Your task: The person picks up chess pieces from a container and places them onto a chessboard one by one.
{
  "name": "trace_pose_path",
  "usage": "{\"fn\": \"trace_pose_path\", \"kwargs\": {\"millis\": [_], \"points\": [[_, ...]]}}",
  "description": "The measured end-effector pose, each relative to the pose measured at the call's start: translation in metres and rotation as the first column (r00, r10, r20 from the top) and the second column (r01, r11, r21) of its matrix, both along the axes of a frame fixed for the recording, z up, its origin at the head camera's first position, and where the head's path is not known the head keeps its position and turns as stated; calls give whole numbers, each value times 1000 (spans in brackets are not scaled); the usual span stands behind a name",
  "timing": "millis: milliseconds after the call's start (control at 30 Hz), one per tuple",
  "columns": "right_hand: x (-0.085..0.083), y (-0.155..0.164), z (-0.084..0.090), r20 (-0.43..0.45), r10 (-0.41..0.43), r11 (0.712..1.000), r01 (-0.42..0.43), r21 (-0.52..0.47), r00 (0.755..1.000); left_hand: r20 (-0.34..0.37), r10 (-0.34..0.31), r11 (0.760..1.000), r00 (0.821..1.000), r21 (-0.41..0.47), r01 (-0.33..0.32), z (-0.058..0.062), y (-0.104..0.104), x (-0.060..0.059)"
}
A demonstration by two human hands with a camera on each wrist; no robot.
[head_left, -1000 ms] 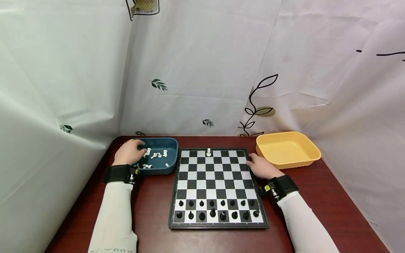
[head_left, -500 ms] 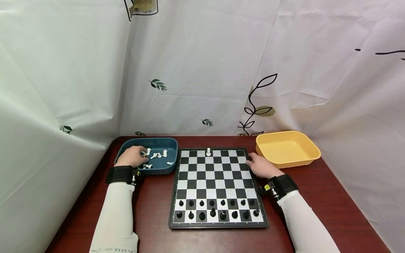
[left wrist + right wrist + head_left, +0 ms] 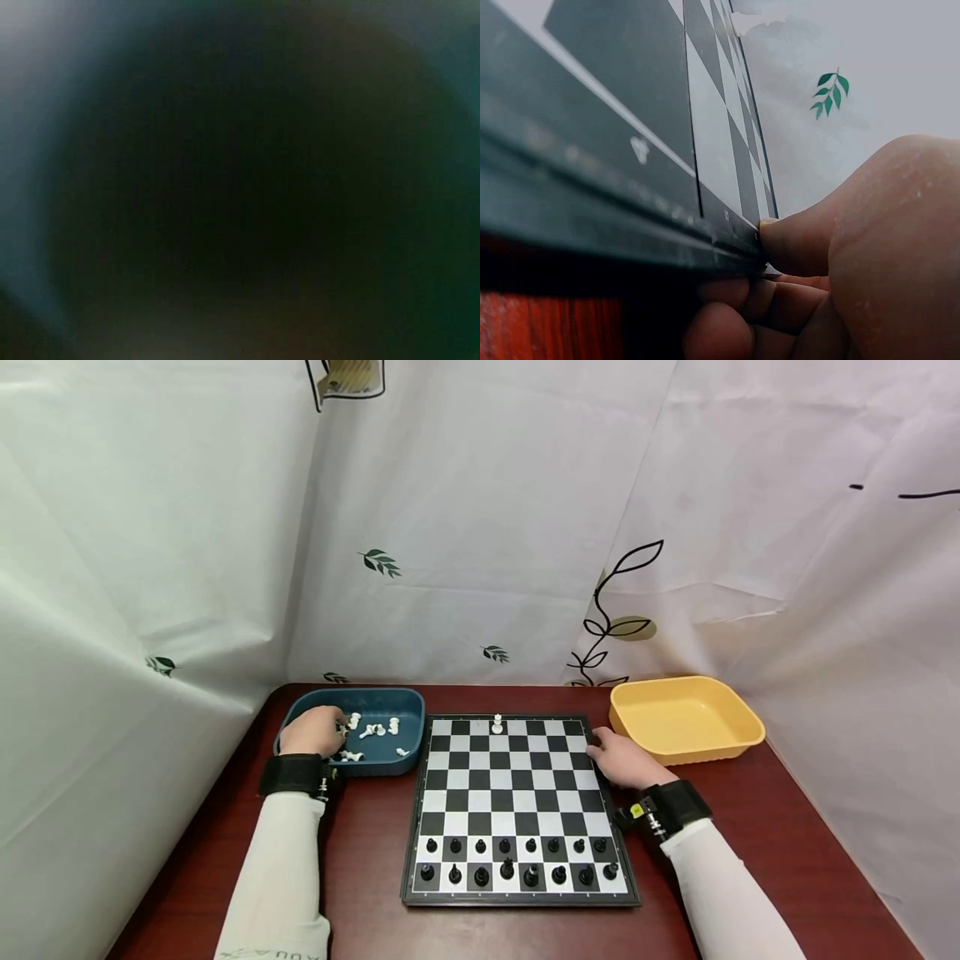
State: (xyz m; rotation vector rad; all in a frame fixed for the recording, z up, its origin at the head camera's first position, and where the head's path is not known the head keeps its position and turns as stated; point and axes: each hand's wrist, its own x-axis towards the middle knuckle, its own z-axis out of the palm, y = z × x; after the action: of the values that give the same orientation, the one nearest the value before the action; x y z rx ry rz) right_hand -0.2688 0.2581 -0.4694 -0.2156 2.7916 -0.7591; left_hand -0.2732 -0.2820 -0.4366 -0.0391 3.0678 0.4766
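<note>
My left hand is down inside the dark blue tray at the left, among loose white chess pieces. Its fingertips are hidden, and the left wrist view is too dark and blurred to show what they touch. At the chessboard, my right hand grips the right edge near the far corner. The right wrist view shows the thumb on the board's top edge and curled fingers beneath it. One white chess piece stands upright on the far row.
Black chess pieces fill the board's two nearest rows. A yellow tray stands at the back right, just beyond my right hand. Patterned white cloth hangs behind the dark red table.
My left hand has gone from the blue tray's left rim rightward and down into the pieces, then drawn back slightly. My right hand keeps its hold on the board.
</note>
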Motion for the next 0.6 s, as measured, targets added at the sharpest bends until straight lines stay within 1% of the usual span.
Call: {"fn": "trace_pose_path", "kwargs": {"millis": [100,200,400,500,600], "points": [[0,0,0,-10,6,1000,-6,10,1000,-15,26,999,1000,-22,-27,0,3,0],[0,1,0,-7,1,1000,-1,10,1000,-16,35,999,999,-22,-36,-2,4,0],[2,0,0,-17,4,1000,-4,17,1000,9,30,1000,1000,1,-30,-2,1,0],[2,-1,0,-8,8,1000,-8,2,1000,21,31,1000,999,0,-31,-2,-4,0],[2,0,1,-2,-2,1000,2,-11,1000,19,32,999,999,6,-32,-2,-5,-1]]}}
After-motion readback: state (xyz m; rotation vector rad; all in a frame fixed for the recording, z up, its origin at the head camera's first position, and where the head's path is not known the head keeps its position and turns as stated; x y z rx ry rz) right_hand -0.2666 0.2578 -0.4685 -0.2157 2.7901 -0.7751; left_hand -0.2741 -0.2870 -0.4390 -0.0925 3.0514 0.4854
